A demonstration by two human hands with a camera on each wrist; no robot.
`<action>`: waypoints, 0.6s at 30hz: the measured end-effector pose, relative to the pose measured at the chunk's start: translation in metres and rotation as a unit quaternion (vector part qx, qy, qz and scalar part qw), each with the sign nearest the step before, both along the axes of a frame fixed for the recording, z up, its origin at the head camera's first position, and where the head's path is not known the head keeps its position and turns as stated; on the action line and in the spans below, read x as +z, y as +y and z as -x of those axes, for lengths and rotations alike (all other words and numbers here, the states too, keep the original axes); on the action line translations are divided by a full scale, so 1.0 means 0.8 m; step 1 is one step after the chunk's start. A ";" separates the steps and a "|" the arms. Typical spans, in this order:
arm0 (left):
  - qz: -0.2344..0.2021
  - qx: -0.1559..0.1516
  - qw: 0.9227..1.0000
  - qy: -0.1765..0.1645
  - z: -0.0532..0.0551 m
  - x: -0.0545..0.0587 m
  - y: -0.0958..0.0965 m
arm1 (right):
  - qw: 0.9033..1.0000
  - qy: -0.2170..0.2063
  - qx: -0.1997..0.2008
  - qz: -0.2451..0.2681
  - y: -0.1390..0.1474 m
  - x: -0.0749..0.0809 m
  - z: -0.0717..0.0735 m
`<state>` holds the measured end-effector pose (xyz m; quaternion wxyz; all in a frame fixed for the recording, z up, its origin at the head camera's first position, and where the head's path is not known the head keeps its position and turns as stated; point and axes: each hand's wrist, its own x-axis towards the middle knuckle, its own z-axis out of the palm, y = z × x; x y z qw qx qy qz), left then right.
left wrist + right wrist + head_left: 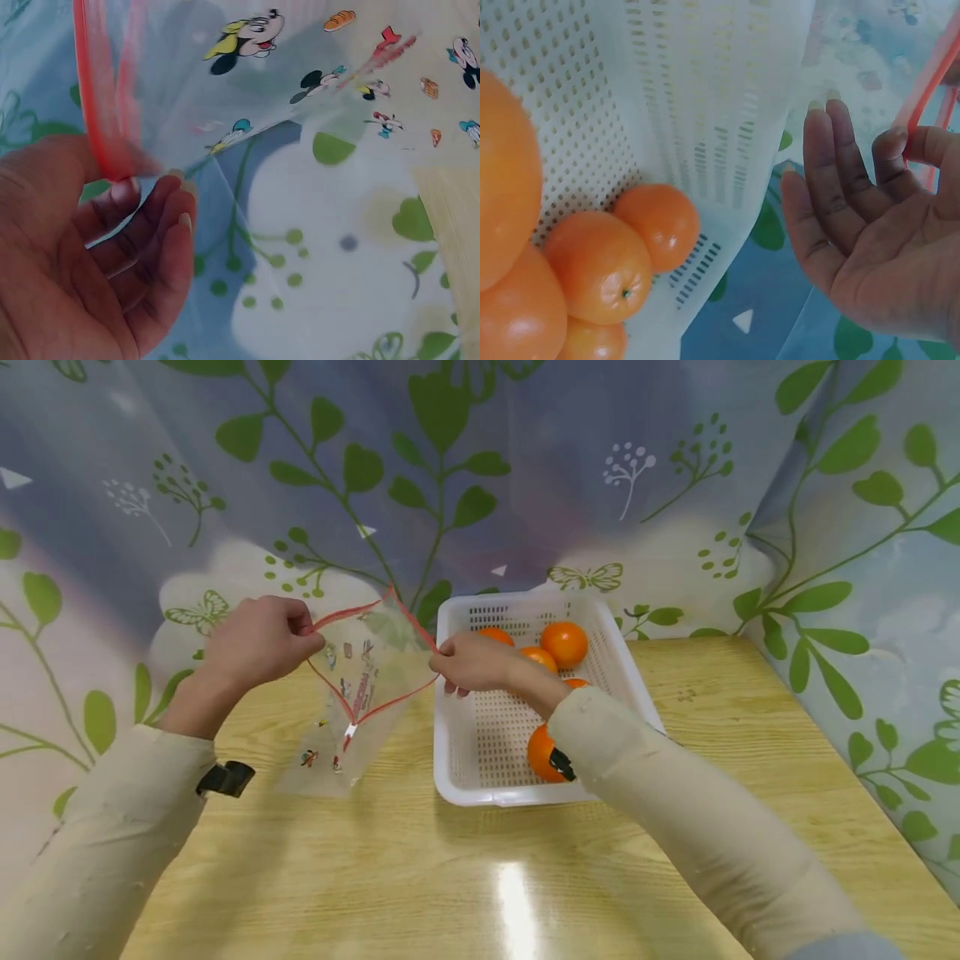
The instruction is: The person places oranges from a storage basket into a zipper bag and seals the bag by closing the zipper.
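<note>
A clear zip bag (352, 693) with a red zip edge and small cartoon prints hangs between both hands, its mouth spread into a diamond. My left hand (262, 639) pinches one side of the red edge; in the left wrist view thumb and index finger meet on that red strip (94, 97). My right hand (476, 664) pinches the opposite side, over the left rim of a white plastic basket (457, 777). In the right wrist view its other fingers (821, 150) are extended. Several oranges (564, 645) lie in the basket, partly hidden by the right arm.
The basket stands on a light wooden table (375, 877), close to a leaf-patterned curtain (525, 485) behind it. More of that patterned cloth hangs along the left and right sides. A white slider (350, 731) sits on the bag's near zip corner.
</note>
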<state>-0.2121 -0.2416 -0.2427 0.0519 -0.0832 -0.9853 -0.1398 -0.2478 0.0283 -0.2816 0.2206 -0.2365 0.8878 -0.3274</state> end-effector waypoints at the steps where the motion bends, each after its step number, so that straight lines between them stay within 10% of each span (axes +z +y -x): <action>1: -0.005 0.006 1.000 0.008 0.001 0.001 -0.003 | 1.000 0.001 -0.003 0.001 0.002 0.001 0.000; 7: -0.045 0.026 0.998 0.023 0.000 0.007 -0.020 | 0.999 -0.016 -0.033 0.034 0.019 0.000 0.001; 18: -0.123 -0.046 0.990 -0.043 -0.009 0.007 0.004 | 0.994 -0.018 -0.004 0.106 0.020 -0.008 -0.002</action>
